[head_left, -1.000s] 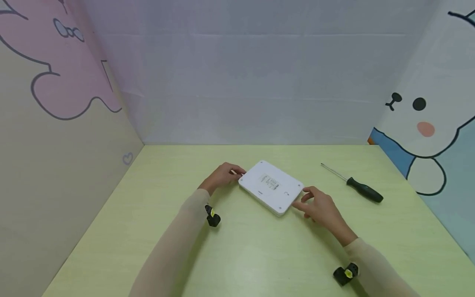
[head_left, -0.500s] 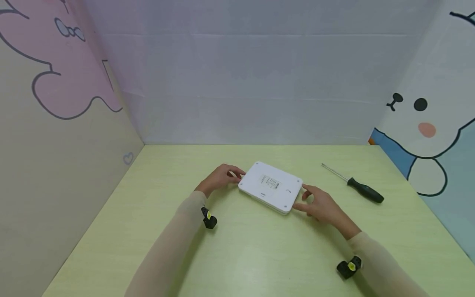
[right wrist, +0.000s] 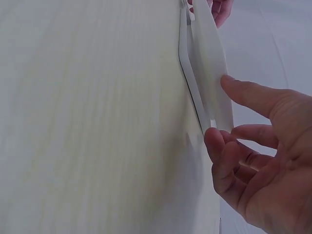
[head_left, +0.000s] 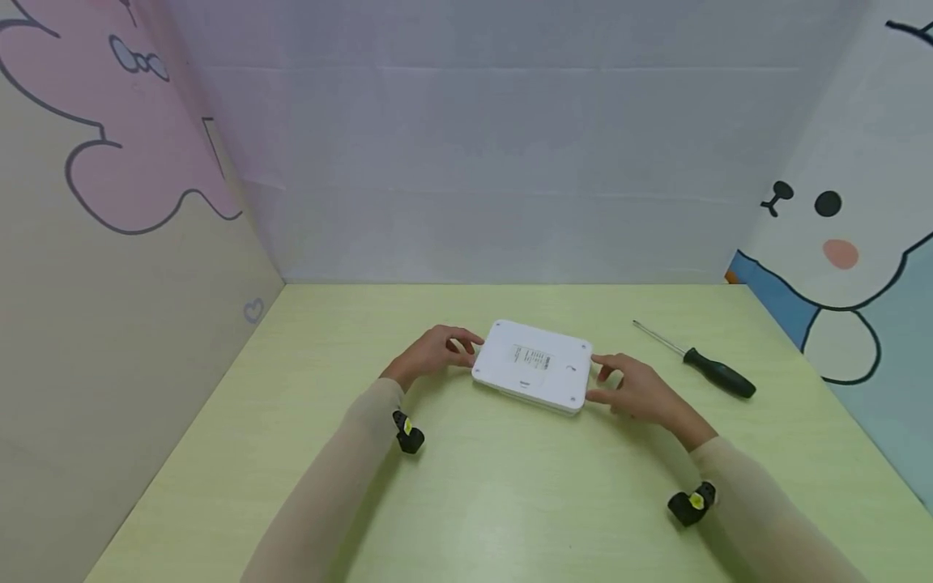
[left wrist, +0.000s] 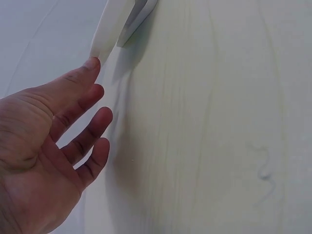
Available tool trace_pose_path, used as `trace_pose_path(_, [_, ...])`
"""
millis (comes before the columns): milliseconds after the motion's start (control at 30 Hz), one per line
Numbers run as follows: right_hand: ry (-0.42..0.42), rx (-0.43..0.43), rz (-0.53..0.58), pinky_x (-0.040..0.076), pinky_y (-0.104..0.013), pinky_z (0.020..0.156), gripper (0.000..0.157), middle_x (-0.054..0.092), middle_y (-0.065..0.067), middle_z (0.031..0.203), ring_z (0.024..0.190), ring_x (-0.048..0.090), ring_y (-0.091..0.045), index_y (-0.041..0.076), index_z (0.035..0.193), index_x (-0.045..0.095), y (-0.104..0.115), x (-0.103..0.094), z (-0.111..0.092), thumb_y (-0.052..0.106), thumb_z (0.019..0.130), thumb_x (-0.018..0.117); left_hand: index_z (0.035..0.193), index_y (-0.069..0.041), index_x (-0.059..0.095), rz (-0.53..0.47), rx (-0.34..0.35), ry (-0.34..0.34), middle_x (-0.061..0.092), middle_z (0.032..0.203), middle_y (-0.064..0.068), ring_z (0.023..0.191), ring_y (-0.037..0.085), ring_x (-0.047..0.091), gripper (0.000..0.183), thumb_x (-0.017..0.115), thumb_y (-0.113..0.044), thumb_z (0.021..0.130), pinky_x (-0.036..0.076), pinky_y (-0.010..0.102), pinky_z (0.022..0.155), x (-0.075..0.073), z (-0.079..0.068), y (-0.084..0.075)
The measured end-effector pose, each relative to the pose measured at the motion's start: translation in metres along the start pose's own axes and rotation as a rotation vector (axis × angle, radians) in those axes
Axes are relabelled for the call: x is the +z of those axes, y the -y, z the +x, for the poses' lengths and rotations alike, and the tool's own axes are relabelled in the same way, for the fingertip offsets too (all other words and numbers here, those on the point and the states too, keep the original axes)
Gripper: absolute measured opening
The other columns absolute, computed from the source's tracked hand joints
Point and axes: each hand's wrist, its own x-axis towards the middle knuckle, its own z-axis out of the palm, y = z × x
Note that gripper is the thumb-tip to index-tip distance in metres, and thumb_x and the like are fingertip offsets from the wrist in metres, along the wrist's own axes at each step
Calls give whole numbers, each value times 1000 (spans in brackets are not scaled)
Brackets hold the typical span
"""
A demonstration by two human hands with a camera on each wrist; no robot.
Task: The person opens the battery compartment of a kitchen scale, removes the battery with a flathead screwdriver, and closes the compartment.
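A white rectangular device (head_left: 535,364) with rounded corners lies on the table, a printed label in the middle of its upper face and small round spots at its corners. At its left short side, the fingertips of my left hand (head_left: 433,354) hold the edge. My right hand (head_left: 640,390) holds the opposite edge, thumb and index finger set apart along it. The right wrist view shows a gap between two layers of the white device (right wrist: 209,63). In the left wrist view, my left thumb touches a corner of the device (left wrist: 109,29), while the other fingers curl loosely below.
A screwdriver (head_left: 717,374) with a black handle lies to the right of the device, its shaft pointing to the far left. The pale yellow table (head_left: 466,502) meets a plain back wall (head_left: 466,162). Cartoon-printed panels (head_left: 838,219) stand at both sides.
The device has turned counterclockwise, its long sides now closer to level in the head view. Both hands have moved with it, the right one slightly away from me. The screwdriver stays put.
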Motion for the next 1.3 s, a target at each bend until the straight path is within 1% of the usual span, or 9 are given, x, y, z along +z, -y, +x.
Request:
trace_pose_path(133, [27,-18,-10,46,-31,46,65,59,-19,115,62,59,-15,-4,144,43,-1,-6,1,24,91,70,121,-17,69,8,0,-16,65,101,4,82,17,62,37,77,-16,84,46,26,70,3,-2,-3])
trace_pose_path(333, [68,-18,0,46,-32,45,61,60,-16,111,67,59,-18,-1,144,44,-5,-13,6,21,93,67,116,-17,69,11,-3,-52,64,97,2,80,17,61,37,80,-16,81,46,25,69,7,-4,-5])
trace_pose_path(533, [98,-15,-4,46,-32,45,55,61,-14,107,67,59,-21,2,145,46,-7,-19,14,18,95,64,113,-20,68,37,-33,-73,64,95,1,79,17,60,35,82,-19,80,46,25,67,11,-5,-7])
trace_pose_path(667, [119,-9,-10,46,-32,45,55,60,-13,107,68,58,-21,3,145,45,-8,-22,18,18,96,64,110,-21,68,58,-33,-93,64,93,0,78,16,59,34,82,-20,80,46,25,66,13,-6,-7])
trace_pose_path(900, [157,1,-10,45,-32,47,56,57,-15,111,70,58,-21,4,147,43,-11,-28,22,20,97,62,111,-17,66,48,-18,-91,63,94,2,75,17,58,36,83,-21,79,47,26,66,17,-11,-11])
trace_pose_path(1067, [162,-3,1,45,-32,46,57,57,-16,111,69,57,-21,4,147,42,-13,-28,23,21,97,62,110,-17,65,43,-18,-98,63,94,2,75,16,58,37,83,-22,78,47,25,66,19,-11,-9])
trace_pose_path(1300, [167,-6,-7,45,-33,46,58,58,-15,111,69,57,-20,5,148,41,-14,-25,23,23,97,62,112,-16,65,56,-32,-94,64,96,3,76,17,58,38,82,-21,80,47,25,66,17,-13,-11])
